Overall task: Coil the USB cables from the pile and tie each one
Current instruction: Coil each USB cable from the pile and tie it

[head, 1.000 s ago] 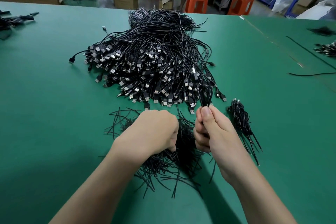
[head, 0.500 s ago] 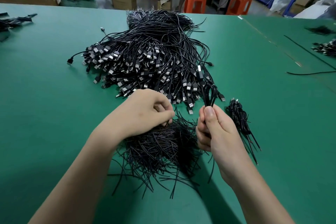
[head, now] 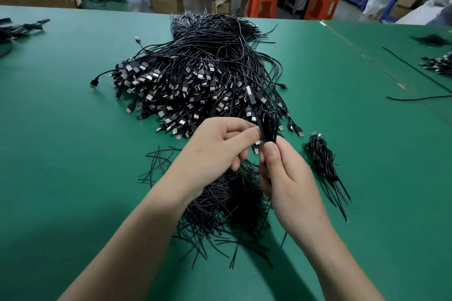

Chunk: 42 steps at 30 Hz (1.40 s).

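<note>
Black coiled cable [head: 268,127] pinched at its neck by curled fingers of the right hand [head: 286,178], just short of the pile [head: 195,76], left hand [head: 217,146] nipping its side between thumb and forefinger; tying step, next likely needing 1 wrap from the heap of ties [head: 230,203].

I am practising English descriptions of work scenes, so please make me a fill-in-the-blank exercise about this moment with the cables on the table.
1. The right hand holds up a coiled cable whose colour is ____.
2. The table has a ____ surface.
3. A small bundle of cables lies on the table to the ____ of the right hand.

Missing words: black; green; right.
</note>
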Motion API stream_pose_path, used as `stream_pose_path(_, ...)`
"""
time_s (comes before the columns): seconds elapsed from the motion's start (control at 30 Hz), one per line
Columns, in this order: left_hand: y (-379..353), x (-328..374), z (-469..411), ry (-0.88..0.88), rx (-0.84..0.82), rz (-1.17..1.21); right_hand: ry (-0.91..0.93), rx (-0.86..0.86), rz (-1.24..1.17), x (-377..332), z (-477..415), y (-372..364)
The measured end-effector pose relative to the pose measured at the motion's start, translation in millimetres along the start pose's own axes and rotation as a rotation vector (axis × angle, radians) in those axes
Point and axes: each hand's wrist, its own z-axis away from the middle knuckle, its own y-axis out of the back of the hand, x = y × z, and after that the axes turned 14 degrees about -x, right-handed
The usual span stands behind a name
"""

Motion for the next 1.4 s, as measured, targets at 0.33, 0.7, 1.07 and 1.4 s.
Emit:
stream_pose_path(0.33, -10, -1, 0, -0.07, -0.121, 0.221, -0.014, 0.152, 0.134, -2, 2, 9)
stream_pose_path(0.7, -4, -6, 0, -0.124, -0.139, 0.263, -0.015, 0.023, -0.126, -8, 3, 10)
stream_pose_path(1.07, 5, -19, -3, -0.19, -0.156, 0.239, -0.034, -0.222, -0.251, -19, 7, 13)
stream_pose_path(1.4, 1, -17, 3, -0.168, -0.333, 0.392, -0.082, -0.555, -0.481, -13, 13, 29)
